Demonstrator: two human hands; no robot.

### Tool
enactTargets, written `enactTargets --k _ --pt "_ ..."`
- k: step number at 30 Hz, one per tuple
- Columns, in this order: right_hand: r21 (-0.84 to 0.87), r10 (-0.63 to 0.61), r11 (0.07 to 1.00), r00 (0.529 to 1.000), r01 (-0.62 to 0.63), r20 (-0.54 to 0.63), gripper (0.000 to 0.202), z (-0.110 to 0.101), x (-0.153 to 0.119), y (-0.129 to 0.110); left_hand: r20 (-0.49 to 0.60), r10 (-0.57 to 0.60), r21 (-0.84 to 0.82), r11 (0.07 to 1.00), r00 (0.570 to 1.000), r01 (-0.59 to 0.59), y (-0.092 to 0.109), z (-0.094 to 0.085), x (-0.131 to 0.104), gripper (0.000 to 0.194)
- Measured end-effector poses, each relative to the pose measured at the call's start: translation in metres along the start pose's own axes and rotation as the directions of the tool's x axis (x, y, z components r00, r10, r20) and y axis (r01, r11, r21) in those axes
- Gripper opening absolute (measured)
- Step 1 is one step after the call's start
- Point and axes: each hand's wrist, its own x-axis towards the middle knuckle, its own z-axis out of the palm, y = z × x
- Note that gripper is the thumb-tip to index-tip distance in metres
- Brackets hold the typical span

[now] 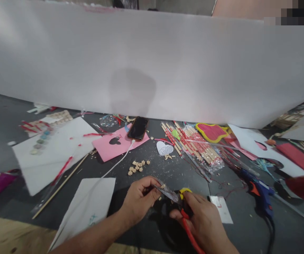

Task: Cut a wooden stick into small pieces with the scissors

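My right hand (pixel 203 215) is closed around shears with red and yellow handles (pixel 191 236). Their metal blades (pixel 169 194) point left toward my other hand. The fingers of my left hand (pixel 140 197) are pinched together at the blade tips, on a small pale wooden piece (pixel 162 186) that is partly hidden. Just beyond my left hand lies a cluster of small wooden flower-shaped pieces (pixel 137 167). Short cut stick bits (pixel 169 157) rest near a white paper heart (pixel 164 148).
Red-and-wood sticks (pixel 199 144) lie at the back centre-right. A phone (pixel 138 128) with a white cable (pixel 118 161) sits on pink paper (pixel 105 148). At right is a blue glue gun (pixel 264 197); white sheets (pixel 32 169) spread at left. A white panel (pixel 75 63) stands behind.
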Motion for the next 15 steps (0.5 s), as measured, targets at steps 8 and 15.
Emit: enactTargets --k 8,15 --pt "-0.003 0.051 0.999 0.998 -0.051 0.034 0.038 -0.0003 -0.0017 -0.0035 0.021 0.039 0.023 0.999 0.999 -0.040 0.0013 -0.0006 -0.0005 0.017" --pt "-0.043 0.053 0.998 0.998 -0.052 0.040 0.036 -0.0004 -0.0007 -0.0016 -0.013 0.042 0.053 0.998 0.999 -0.041 0.0035 0.0011 -0.0011 0.013"
